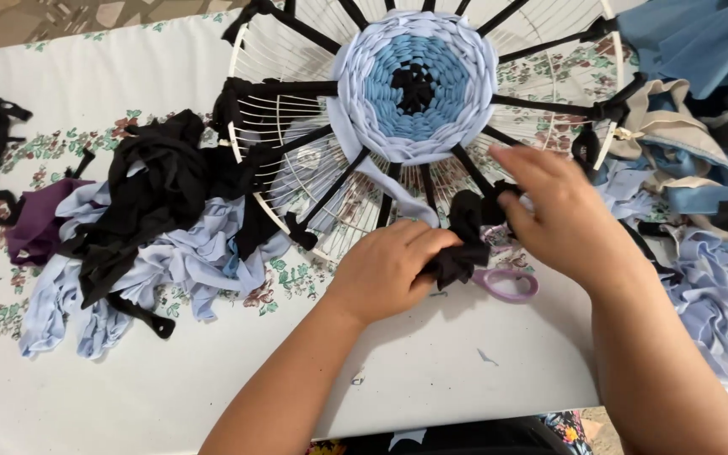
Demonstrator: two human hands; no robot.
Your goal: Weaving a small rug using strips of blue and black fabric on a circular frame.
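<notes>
Here, black fabric strip (465, 240) pinched btwn left hand (389, 265) & right hand (558, 215), both closed on it.

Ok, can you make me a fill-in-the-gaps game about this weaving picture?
1. Both hands hold a strip of ____ cloth.
2. The woven circle sits on a round white wire ____.
3. The scissors near the left hand and right hand have ____ handles.

Missing words: black; frame; purple.

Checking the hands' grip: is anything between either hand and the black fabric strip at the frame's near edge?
Nothing visible. The left hand and right hand both already clutch the black fabric strip directly, above the lilac-handled scissors.
</notes>
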